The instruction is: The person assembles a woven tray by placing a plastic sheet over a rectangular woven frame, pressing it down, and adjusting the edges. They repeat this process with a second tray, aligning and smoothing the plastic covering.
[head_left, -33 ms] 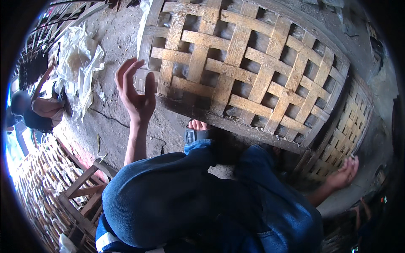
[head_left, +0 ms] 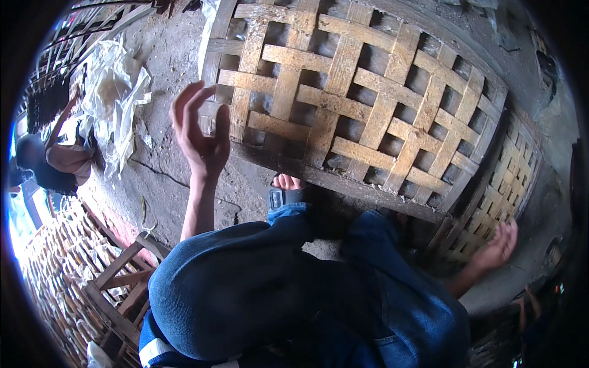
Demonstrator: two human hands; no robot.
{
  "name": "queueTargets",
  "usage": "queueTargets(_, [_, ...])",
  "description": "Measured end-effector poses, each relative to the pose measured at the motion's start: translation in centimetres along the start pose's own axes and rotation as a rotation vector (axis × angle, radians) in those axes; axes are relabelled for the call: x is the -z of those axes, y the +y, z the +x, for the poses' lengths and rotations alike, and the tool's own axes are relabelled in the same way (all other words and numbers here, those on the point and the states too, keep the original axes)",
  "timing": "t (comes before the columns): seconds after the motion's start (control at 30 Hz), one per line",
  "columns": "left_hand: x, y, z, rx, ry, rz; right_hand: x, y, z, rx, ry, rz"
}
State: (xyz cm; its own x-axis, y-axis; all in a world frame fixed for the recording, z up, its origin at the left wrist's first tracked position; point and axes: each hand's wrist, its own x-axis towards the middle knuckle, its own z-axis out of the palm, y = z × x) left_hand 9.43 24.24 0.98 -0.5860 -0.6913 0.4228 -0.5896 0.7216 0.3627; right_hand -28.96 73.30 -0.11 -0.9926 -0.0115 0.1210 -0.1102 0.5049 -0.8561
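Note:
A large woven bamboo lattice panel in a wooden frame lies tilted in front of me, its strips crossing with square gaps. My left hand is beside its left edge, thumb and fingers apart and curved, with nothing visible between them. At the right, my right hand hovers close to a second, smaller-looking woven panel. Its fingers are loosely bent and stretched upward, and I can make out nothing in them. My knees in blue jeans are below the large panel.
Crumpled clear plastic sheeting lies on the grey floor at the left. A person crouches at the far left. Lower left are a wooden frame and a wide ribbed bamboo mat. My foot shows under the large panel's near edge.
My left hand has shifted slightly right, nearer the large panel's edge. My right hand has moved a little left and upward, with its fingers looser.

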Motion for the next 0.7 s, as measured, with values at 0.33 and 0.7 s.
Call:
queueTargets(0.33, [-3.1,5.9,-0.5,-0.290,-0.323,-0.303,-9.8,-5.3,-6.4,0.186,-0.411,-0.080])
queueTargets(0.7, [-5.6,9.8,-3.4,-0.657,-0.706,-0.228,-14.5,-11.4,-10.9,0.814,-1.126,-0.271])
